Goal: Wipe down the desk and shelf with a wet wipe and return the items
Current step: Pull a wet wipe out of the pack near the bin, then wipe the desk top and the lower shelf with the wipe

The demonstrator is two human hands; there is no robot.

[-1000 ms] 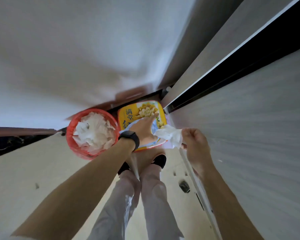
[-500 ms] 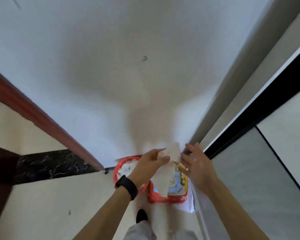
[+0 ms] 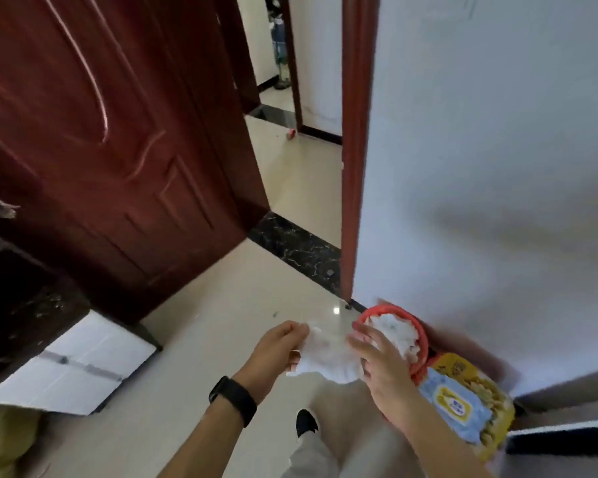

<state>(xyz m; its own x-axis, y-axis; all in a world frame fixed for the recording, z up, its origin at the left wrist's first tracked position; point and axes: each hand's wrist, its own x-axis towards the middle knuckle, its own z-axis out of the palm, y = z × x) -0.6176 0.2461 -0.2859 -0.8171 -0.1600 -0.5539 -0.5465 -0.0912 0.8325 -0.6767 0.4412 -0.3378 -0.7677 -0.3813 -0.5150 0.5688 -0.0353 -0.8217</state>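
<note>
White wipe now spread wider btwn L hand & R hand.

You wear a smooth black band on the wrist behind your left hand. Both your forearms are bare. Your trousers are pale beige, and one black shoe shows beside them.

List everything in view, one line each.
wipe: one, white, between the hands
basket: one, red, holds white tissue, on floor by wall
wipes pack: one, yellow and blue, beside basket
door: one, dark red, left
threshold: one, black marble, in doorway
panel: one, white, lower left
wristband: one, black, left wrist
shoe: one, black, bottom centre
left hand: pinches wipe
right hand: fingers extended, touches wipe
</note>
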